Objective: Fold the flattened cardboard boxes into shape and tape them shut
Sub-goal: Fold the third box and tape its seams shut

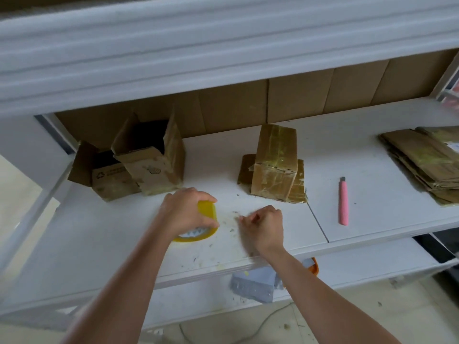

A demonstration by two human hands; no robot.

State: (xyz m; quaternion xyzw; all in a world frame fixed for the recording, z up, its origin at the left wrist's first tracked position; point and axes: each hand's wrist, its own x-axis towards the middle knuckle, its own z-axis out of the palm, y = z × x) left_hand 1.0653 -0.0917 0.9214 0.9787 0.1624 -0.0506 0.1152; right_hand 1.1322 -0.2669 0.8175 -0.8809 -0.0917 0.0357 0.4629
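Yellow tape roll (207, 214) is held against the white table (99, 244) by the left hand (185, 212); the fingers are curled over the top of the roll, the thumb at its near side. The roll appears tilted, its lower rim on the table. Judged purpose: the roll is steadied so that the free end can be drawn off.

Right hand (263, 227) lies just right of the roll, fingers curled in, thumb and forefinger brought together. Whether a tape end is pinched between them cannot be told; the tape would be clear and no strip is visible. Motion blur is noted at this hand.

Task's things: two erected boxes with flaps open, the open box (154, 157) and a lower open box (106, 177), stand at the far left, touching. A taped box (275, 162) stands at centre far, on a flattened piece (246, 170). A stack of flattened boxes (427, 157) lies at the far right, well apart from both hands.

A pink knife (343, 202) lies between the taped box and the stack, within reach of the right hand, presumably for cutting tape.

Judged step: tape being started for the open boxes, which are not yet closed.
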